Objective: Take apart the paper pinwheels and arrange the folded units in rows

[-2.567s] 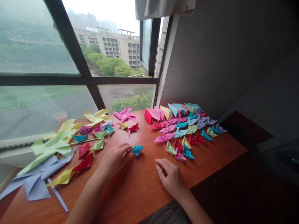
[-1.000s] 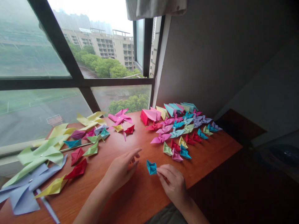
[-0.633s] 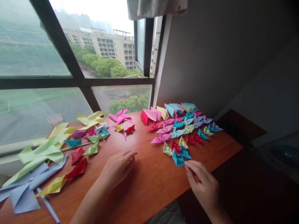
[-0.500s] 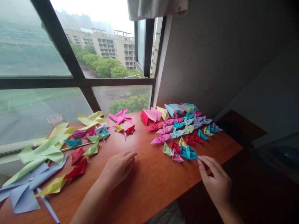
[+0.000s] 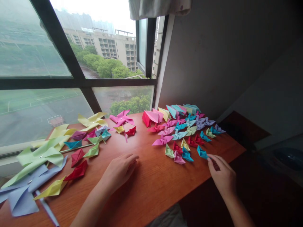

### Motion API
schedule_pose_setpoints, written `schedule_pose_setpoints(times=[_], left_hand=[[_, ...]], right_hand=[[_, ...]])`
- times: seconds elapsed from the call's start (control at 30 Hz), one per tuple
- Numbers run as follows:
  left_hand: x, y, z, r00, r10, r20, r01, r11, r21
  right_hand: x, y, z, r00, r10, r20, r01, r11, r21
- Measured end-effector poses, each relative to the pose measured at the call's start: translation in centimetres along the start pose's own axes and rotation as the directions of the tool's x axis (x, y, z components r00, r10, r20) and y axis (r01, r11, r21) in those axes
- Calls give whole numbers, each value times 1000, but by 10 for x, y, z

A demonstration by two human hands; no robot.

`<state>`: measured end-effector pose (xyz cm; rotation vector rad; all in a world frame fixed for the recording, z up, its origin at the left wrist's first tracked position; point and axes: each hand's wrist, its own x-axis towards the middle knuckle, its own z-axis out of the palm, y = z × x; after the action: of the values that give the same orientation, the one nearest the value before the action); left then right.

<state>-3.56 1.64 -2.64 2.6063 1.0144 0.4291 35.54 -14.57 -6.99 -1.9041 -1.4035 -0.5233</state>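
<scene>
A blue paper boat (image 5: 202,152) is pinched at its right tip by my right hand (image 5: 222,172), low over or on the wooden table (image 5: 151,186). Left of it sits another blue boat (image 5: 187,154), beside a pink boat (image 5: 178,157), a pale green boat (image 5: 169,151) and a red boat (image 5: 177,147). A yellow boat (image 5: 185,145) lies just behind them. My left hand (image 5: 125,167) rests on the table's middle with its fingers loosely curled together, and nothing shows in it.
Rows of folded paper pieces (image 5: 180,126) fill the back right of the table. Paper pinwheels (image 5: 40,156) and several boats (image 5: 78,170) spread over the left side. A window (image 5: 123,82) stands behind, with a dark wall at the right.
My right hand has moved right with the blue boat, which now stands apart from the other blue boat. My left hand has hardly moved.
</scene>
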Motion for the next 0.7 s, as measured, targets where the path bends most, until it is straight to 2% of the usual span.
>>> schedule_pose_setpoints(times=[0.37, 0.53, 0.7], left_hand=[[0, 0, 1, 1000, -10, 21, 10, 1000, -4], [0, 0, 1, 1000, 1, -4, -1, 1000, -19], [0, 0, 1, 1000, -3, 15, 3, 1000, -6]], right_hand=[[-3, -5, 32, 1000, -18, 24, 18, 1000, 1], [-6, -5, 37, 999, -6, 35, 6, 1000, 7], [-6, -9, 38, 1000, 7, 16, -7, 1000, 10]])
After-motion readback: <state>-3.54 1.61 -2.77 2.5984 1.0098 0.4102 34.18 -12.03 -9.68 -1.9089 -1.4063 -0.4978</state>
